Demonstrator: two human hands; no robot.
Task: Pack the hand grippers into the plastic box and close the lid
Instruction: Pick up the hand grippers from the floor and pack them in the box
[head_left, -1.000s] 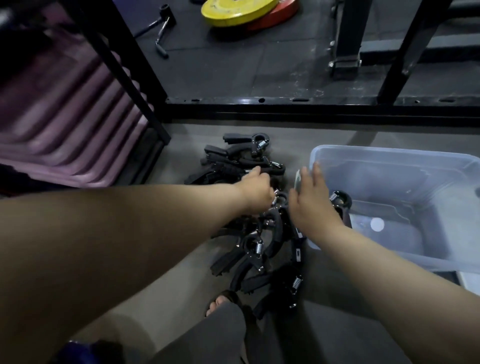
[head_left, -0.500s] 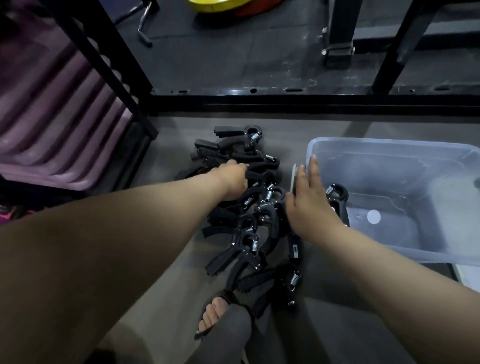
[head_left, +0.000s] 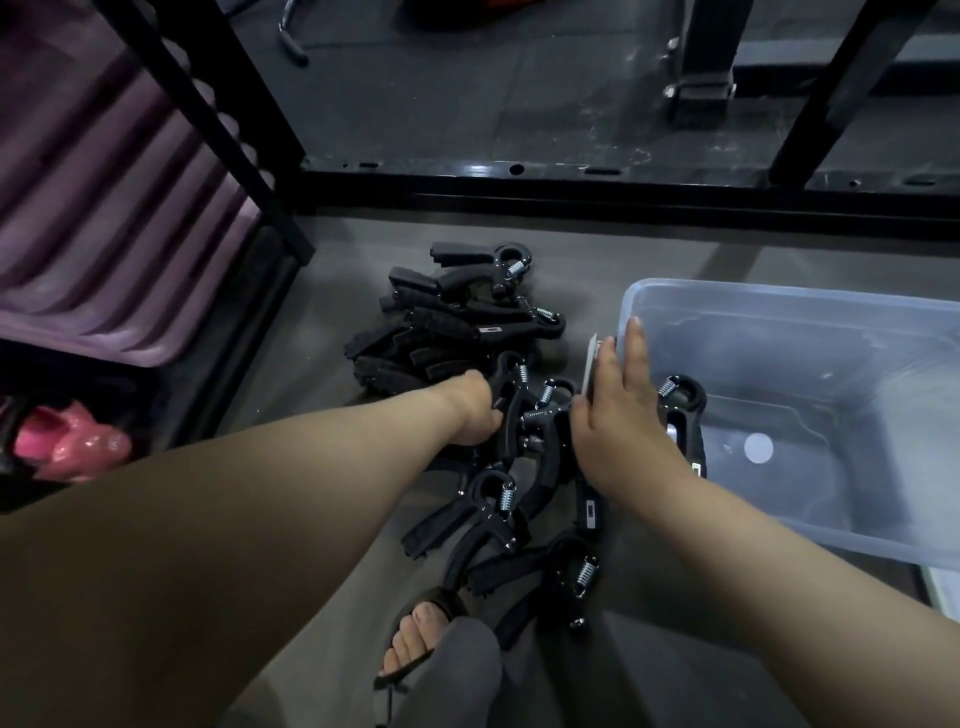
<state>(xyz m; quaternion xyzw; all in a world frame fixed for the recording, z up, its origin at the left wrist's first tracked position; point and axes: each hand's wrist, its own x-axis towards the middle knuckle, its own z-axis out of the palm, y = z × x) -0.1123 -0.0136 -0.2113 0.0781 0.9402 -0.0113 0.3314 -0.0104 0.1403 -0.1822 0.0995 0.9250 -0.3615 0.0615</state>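
Several black hand grippers (head_left: 467, 332) with steel springs lie in a pile on the grey floor. My left hand (head_left: 470, 410) reaches into the middle of the pile, its fingers curled down around one hand gripper (head_left: 506, 395). To the right stands the clear plastic box (head_left: 779, 306), open, its floor almost bare. My right hand (head_left: 618, 410) lies flat over the box's near-left wall, fingers straight, resting on another gripper (head_left: 683, 405) at that wall. A thin white card (head_left: 589, 369) stands by its thumb side. No lid is clearly in view.
A black rack frame (head_left: 519, 192) runs across behind the pile, with a slanted post (head_left: 218, 119) on the left. Purple mats (head_left: 104, 218) are stacked at left, and a pink object (head_left: 72, 441) lies below them. My sandalled foot (head_left: 415, 639) is just below the pile.
My left hand has moved left and then back toward me over the pile, and its fingers have curled onto a gripper. The right hand has stayed at the box wall.
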